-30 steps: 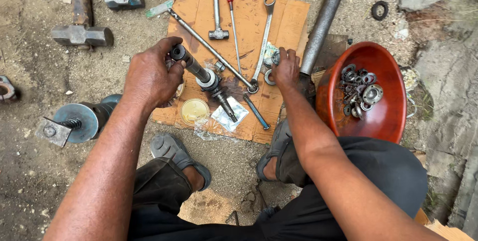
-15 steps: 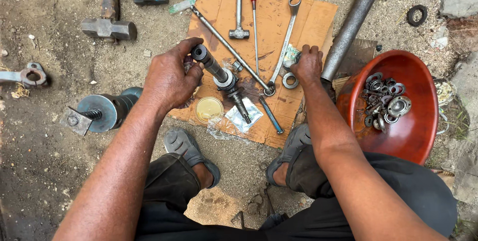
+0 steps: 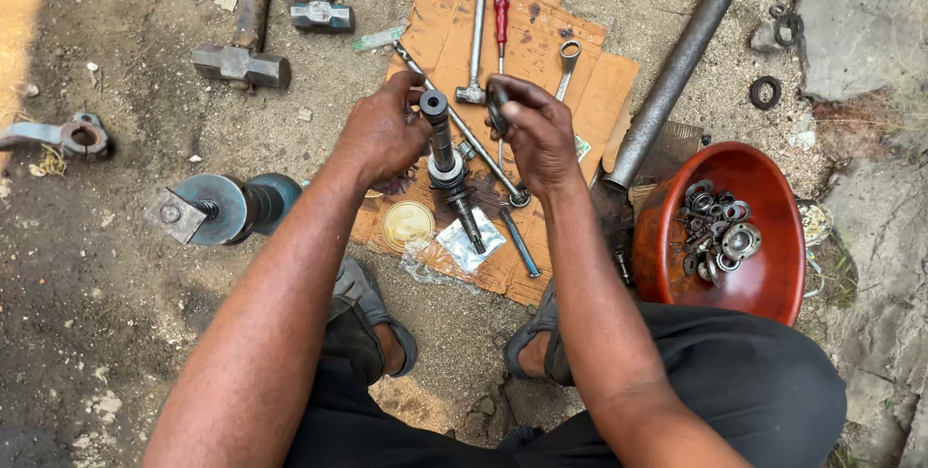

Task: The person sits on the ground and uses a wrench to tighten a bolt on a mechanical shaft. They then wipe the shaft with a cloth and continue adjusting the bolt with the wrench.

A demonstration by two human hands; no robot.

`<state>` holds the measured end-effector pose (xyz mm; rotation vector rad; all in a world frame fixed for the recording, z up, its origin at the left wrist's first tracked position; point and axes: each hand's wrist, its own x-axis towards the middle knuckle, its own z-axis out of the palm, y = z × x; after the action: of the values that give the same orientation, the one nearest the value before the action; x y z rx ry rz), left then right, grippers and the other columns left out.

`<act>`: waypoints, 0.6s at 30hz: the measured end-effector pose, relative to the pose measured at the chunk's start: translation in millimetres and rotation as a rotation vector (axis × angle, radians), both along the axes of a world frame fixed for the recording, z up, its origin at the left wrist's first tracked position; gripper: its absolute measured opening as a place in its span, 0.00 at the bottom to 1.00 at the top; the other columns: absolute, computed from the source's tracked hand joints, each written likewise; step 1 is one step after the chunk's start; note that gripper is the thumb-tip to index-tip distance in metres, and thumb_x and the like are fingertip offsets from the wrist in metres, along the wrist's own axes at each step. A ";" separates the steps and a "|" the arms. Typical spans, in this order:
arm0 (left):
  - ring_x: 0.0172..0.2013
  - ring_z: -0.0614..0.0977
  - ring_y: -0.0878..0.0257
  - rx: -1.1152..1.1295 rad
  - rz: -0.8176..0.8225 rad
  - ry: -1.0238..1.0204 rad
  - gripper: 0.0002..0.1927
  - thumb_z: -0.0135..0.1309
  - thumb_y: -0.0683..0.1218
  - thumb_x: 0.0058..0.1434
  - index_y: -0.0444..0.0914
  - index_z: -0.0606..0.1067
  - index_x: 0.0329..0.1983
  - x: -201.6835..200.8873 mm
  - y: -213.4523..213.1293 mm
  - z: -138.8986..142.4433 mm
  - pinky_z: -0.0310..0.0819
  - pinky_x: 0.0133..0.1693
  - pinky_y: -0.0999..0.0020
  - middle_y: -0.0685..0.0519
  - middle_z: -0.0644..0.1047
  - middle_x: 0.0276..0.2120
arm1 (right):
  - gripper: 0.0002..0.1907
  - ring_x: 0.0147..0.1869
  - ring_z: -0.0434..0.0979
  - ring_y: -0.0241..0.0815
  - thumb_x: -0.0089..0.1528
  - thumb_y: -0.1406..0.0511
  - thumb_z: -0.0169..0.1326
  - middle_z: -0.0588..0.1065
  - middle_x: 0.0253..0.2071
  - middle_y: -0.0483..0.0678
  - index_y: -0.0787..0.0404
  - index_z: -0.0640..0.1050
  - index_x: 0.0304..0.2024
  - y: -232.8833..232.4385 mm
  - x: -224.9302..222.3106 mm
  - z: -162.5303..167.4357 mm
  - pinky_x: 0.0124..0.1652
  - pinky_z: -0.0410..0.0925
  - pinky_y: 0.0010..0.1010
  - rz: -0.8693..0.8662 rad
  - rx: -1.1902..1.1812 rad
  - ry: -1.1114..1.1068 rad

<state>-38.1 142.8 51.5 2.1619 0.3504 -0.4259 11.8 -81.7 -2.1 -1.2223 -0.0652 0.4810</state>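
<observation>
Both hands had come closer together over the flattened brown cardboard sheet [image 3: 590, 91] on the dirt ground. The left hand [image 3: 382, 134] stayed clenched around the dark stepped steel shaft [image 3: 447, 163], which stood more upright than half a second before, its hollow top end turned toward the camera and its thin lower end pointing down at the cardboard. The right hand [image 3: 536, 134], earlier resting flat on the cardboard beside a ring, had lifted and now pinched a small dark ring-shaped part [image 3: 497, 105] between thumb and fingers, just beside the shaft's top but apart from it. On the cardboard behind lay the red-handled screwdriver [image 3: 501, 15] and a long steel bar [image 3: 464, 130]. The red plastic bowl of metal rings and bearings [image 3: 764, 279] sat to the right, near the long grey steel pipe [image 3: 681, 62].
</observation>
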 end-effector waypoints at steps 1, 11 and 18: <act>0.53 0.82 0.52 -0.047 0.041 0.059 0.33 0.57 0.43 0.61 0.40 0.63 0.70 -0.9 0.9 1.4 0.72 0.59 0.57 0.50 0.77 0.60 | 0.29 0.48 0.77 0.44 0.55 0.62 0.66 0.78 0.47 0.54 0.67 0.79 0.59 10.5 1.2 9.3 0.45 0.75 0.36 0.030 -0.222 -0.132; 0.48 0.85 0.63 -0.385 0.231 0.130 0.34 0.60 0.40 0.57 0.37 0.64 0.68 -4.2 17.0 -7.1 0.82 0.47 0.68 0.48 0.81 0.54 | 0.30 0.54 0.78 0.44 0.45 0.63 0.68 0.76 0.46 0.47 0.57 0.83 0.53 71.9 22.0 46.4 0.54 0.74 0.37 0.473 -0.953 -0.859; 0.43 0.87 0.60 -0.484 0.300 0.178 0.30 0.54 0.38 0.56 0.36 0.72 0.65 -3.8 21.1 -10.2 0.84 0.42 0.66 0.47 0.84 0.49 | 0.32 0.60 0.74 0.49 0.48 0.62 0.68 0.74 0.53 0.49 0.56 0.81 0.57 75.5 22.3 43.6 0.61 0.70 0.40 0.582 -1.004 -0.961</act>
<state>-41.9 163.9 41.3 1.5758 0.5951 -0.4763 34.1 -6.2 41.5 -2.3589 -1.1338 0.3770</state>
